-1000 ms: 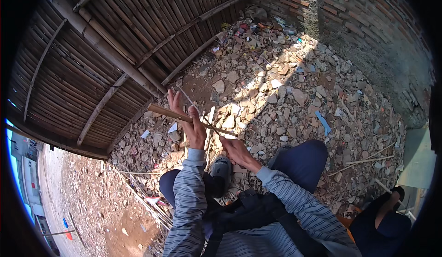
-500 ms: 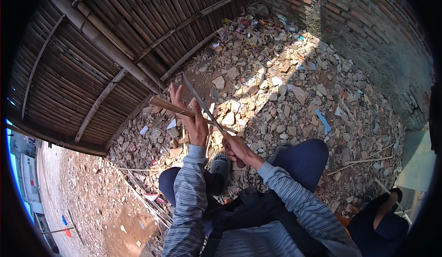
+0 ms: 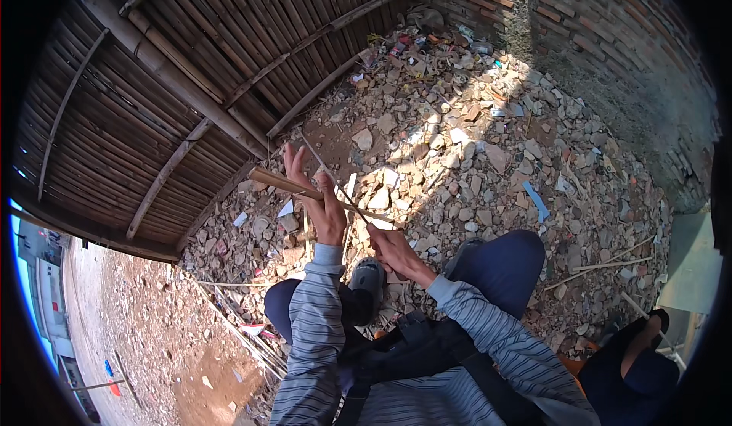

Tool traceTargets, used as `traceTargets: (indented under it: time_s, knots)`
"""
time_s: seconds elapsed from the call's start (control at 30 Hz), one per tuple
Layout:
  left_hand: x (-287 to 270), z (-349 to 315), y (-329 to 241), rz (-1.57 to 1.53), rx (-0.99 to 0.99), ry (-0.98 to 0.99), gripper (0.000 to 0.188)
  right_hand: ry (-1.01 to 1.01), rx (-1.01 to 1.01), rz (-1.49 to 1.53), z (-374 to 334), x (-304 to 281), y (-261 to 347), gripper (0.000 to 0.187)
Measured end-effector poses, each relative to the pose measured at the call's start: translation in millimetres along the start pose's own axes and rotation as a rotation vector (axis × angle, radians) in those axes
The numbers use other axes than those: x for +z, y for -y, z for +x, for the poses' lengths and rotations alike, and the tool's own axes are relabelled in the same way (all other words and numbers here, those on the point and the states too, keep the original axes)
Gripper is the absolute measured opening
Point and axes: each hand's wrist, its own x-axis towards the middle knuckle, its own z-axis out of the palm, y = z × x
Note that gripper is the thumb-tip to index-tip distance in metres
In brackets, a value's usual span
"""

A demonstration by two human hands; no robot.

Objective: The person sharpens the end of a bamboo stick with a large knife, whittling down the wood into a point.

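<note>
My left hand (image 3: 328, 216) holds a split bamboo strip (image 3: 284, 182) between thumb and palm, some of its fingers stretched up past it. The strip slants from upper left to lower right, its thicker end sticking out left of the hand. To the right, my right hand (image 3: 398, 254) is closed round the handle of a long knife (image 3: 339, 186). Its narrow blade points up and left, crossing the strip just right of my left hand. Most of the knife's handle is hidden in my fingers. I cannot tell whether blade and strip touch.
Stones and rubble (image 3: 488, 189) cover the ground. A bamboo-slat wall (image 3: 198, 60) rises at left, a brick wall (image 3: 602, 37) at right. Thin bamboo sticks (image 3: 244, 338) lie at lower left. Another person's dark-clothed leg (image 3: 644, 369) shows at lower right.
The knife has turned and its blade now looks thinner, with the tip slightly lower. My right hand has rolled over its handle. The left hand and bamboo strip have barely moved.
</note>
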Motion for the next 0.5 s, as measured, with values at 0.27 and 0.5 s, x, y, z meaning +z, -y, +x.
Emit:
traceTargets:
  time_s: [0.27, 0.5]
  knots:
    - [2, 2, -5, -0.006, 0.023, -0.008, 0.068, -0.040, -0.073, -0.123, 8, -10, -11, 0.059]
    - [-1, 0, -1, 0.016, 0.004, -0.005, 0.067, -0.016, -0.012, 0.010, -5, 2, 4, 0.057]
